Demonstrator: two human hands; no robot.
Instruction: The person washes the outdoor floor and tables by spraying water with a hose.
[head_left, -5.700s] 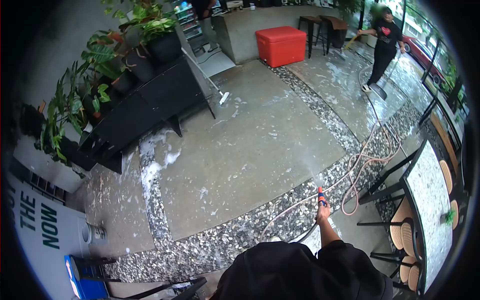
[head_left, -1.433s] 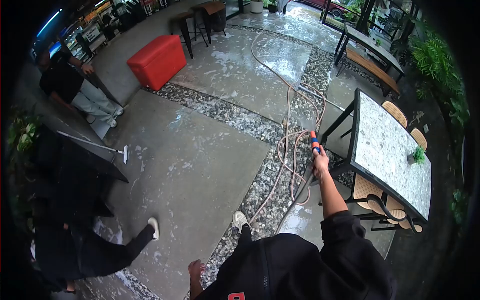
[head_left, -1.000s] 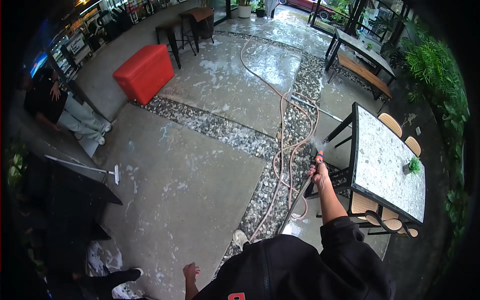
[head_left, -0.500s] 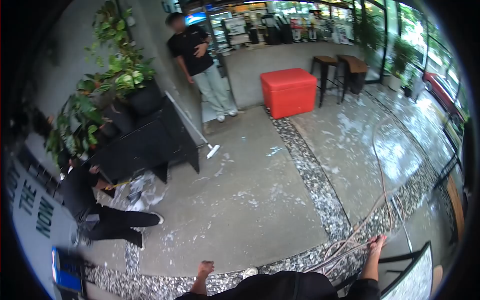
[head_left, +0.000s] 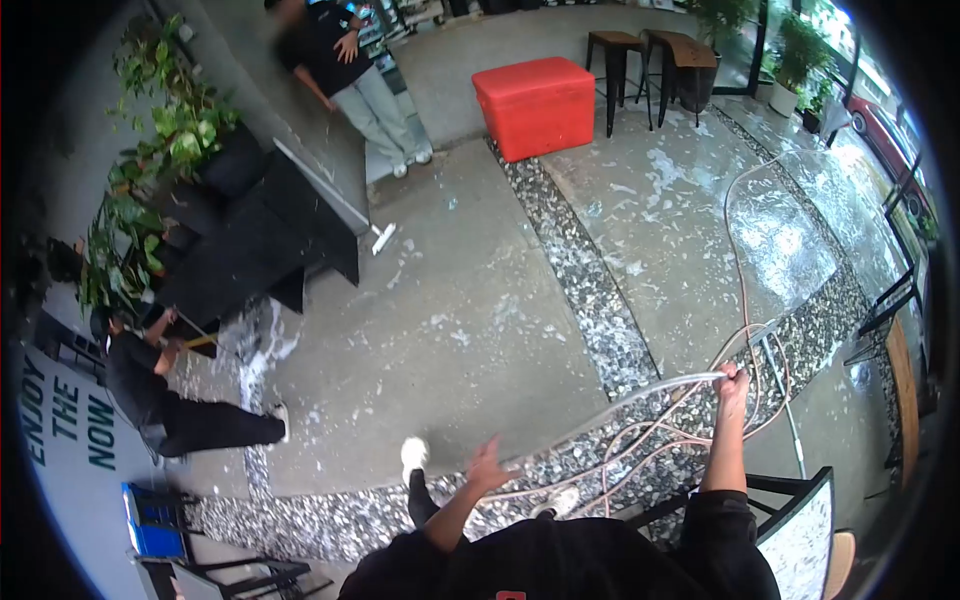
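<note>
My right hand point(head_left: 732, 385) is closed around a pale hose point(head_left: 672, 384), held out over the pebble strip at the right. From this fist a length of the hose stretches left and blurs toward its far part. More of it lies in loose loops on the pebbles under my right arm, and one run curves away across the wet floor. My left hand point(head_left: 487, 468) is open, its fingers apart, in front of my body. A strand of hose passes close by its fingertips; whether they touch I cannot tell.
Foam spots the concrete floor point(head_left: 470, 290). A red cooler box point(head_left: 535, 110) and stools point(head_left: 615, 75) stand ahead. At left, a person point(head_left: 170, 390) works a long-handled tool beside a black planter point(head_left: 270, 225); another person point(head_left: 350, 80) stands behind. A squeegee point(head_left: 383, 238) leans there. Chairs and a table point(head_left: 800, 540) flank me.
My right hand has risen and moved forward with the hose, which now stretches leftward. My left hand has moved right and spread its fingers. One foot has stepped forward; the view has tilted down.
</note>
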